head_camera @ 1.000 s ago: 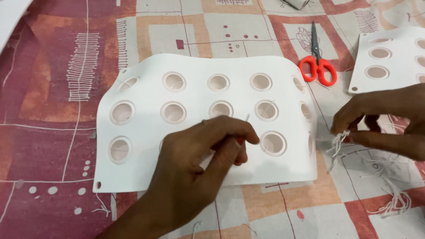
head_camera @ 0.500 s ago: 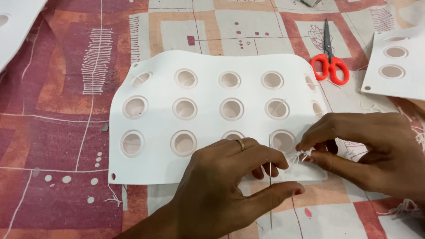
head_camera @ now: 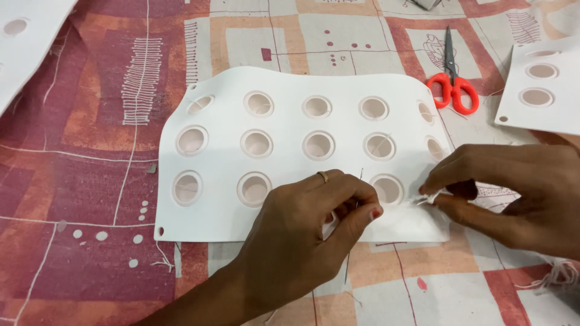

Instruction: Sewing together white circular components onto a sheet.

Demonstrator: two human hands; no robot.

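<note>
- left hand (head_camera: 308, 235) lower centre, fingers pinched on thin needle (head_camera: 360, 178), over white holed sheet (head_camera: 229, 199)
- right hand (head_camera: 513, 193) right, pinching thread (head_camera: 423, 200) at sheet edge
- red scissors (head_camera: 453, 87) upper right

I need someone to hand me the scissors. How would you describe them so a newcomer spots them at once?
On the red and cream patterned cloth, look past the top right corner of the big white sheet with round holes. The scissors lie there closed, between that sheet and a second white sheet. Their bright orange-red handles are the only such colour.
</note>
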